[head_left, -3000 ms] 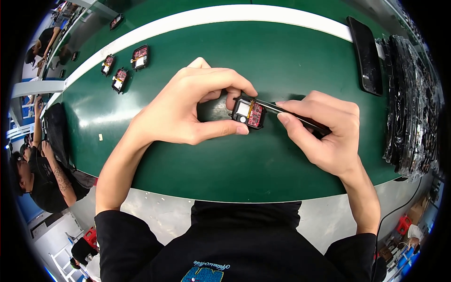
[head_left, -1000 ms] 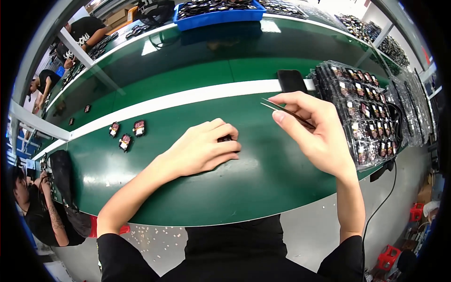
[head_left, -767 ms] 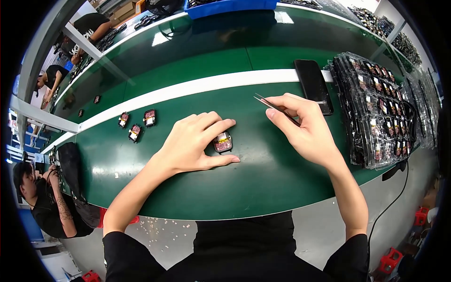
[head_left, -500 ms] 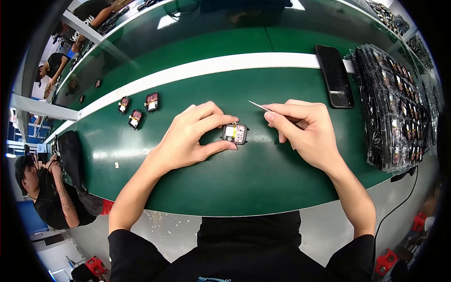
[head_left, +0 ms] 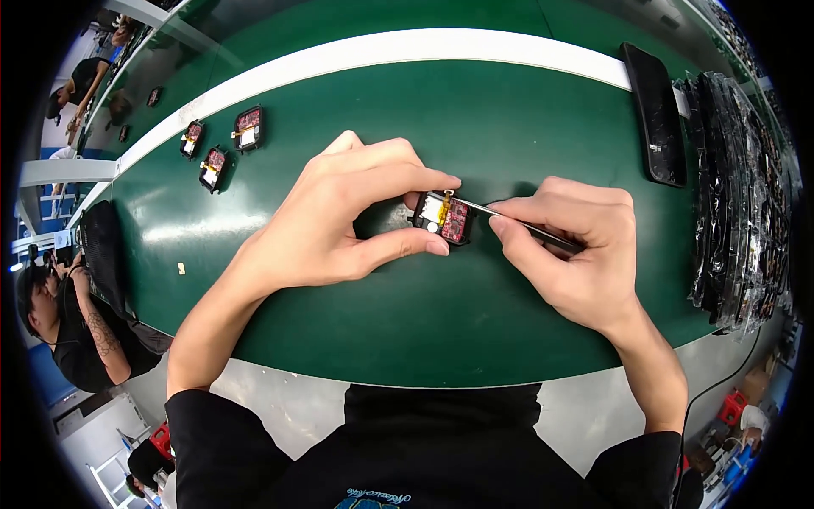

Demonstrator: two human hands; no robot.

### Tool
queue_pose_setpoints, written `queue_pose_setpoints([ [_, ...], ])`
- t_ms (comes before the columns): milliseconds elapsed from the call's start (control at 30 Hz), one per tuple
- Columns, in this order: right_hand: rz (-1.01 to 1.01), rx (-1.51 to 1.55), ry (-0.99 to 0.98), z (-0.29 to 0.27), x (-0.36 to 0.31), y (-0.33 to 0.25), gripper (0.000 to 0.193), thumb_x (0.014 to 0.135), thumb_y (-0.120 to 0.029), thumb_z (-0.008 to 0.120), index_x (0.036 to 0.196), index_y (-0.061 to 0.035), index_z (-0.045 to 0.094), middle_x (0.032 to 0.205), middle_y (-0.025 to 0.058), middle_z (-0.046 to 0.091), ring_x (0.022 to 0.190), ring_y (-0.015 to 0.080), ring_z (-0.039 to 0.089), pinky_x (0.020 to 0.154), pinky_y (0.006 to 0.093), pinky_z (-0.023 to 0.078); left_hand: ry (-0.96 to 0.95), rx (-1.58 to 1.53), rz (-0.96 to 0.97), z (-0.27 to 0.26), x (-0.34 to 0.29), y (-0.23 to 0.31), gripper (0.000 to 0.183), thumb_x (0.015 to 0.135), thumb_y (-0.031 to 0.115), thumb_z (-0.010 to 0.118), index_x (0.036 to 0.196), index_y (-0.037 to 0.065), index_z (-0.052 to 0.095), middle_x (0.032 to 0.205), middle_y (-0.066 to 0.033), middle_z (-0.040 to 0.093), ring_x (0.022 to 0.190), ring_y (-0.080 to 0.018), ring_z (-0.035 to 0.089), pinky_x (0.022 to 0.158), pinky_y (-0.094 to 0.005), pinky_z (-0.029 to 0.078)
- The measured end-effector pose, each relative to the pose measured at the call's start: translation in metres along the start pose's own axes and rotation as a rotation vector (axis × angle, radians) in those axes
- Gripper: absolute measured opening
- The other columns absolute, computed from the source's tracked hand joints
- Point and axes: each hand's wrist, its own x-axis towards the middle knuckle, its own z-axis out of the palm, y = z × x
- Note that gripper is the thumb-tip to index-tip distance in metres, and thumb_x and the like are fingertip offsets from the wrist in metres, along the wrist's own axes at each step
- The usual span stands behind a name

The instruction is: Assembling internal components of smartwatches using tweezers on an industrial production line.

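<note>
Tweezers (head_left: 555,237) lay pinched between thumb and fingers of the right hand (head_left: 570,244), their tips at the upper edge of a small black case (head_left: 463,241). The left hand (head_left: 360,216) curved around that case in a loose C, thumb at the lower edge and index finger at the top; whether it also rested on the table (head_left: 381,339) could not be told. The case looked light and stiff, its smooth rim perhaps slippery, best held by the sides. The exposed red board (head_left: 458,219) and thin yellow ribbon (head_left: 443,209) seemed fragile, the ribbon bendable, and poor places to press.
</note>
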Motion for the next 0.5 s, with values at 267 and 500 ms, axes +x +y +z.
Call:
queue_pose_setpoints([
  [267, -0.013, -0.068, 0.001, 0.0017, -0.0004, 0.0011, 0.009, 0.086, 0.002, 0.084, 0.095, 0.0021, 0.085, 0.068, 0.0070, 0.069, 0.052, 0.0145, 0.061, 0.048, 0.0303, 0.042, -0.014, -0.006, -0.017, 0.0008, 0.0022, -0.0002, 0.061, 0.080, 0.031, 0.099, 0.133, 0.008, 0.082, 0.099, -0.0049, 0.075, 0.087, -0.0215, 0.064, 0.080, -0.0372, 0.035],
  [500, -0.076, -0.071, 0.048, 0.0029, -0.0040, 0.0044, 0.014, 0.084, 0.003, 0.086, 0.098, 0.0010, 0.086, 0.068, 0.0063, 0.067, 0.052, 0.0147, 0.058, 0.047, 0.0309, 0.041, 0.066, -0.072, -0.077, 0.0018, 0.0042, 0.0071, 0.059, 0.077, 0.028, 0.101, 0.128, 0.007, 0.081, 0.094, -0.0046, 0.074, 0.077, -0.0189, 0.057, 0.074, -0.0343, 0.036],
])
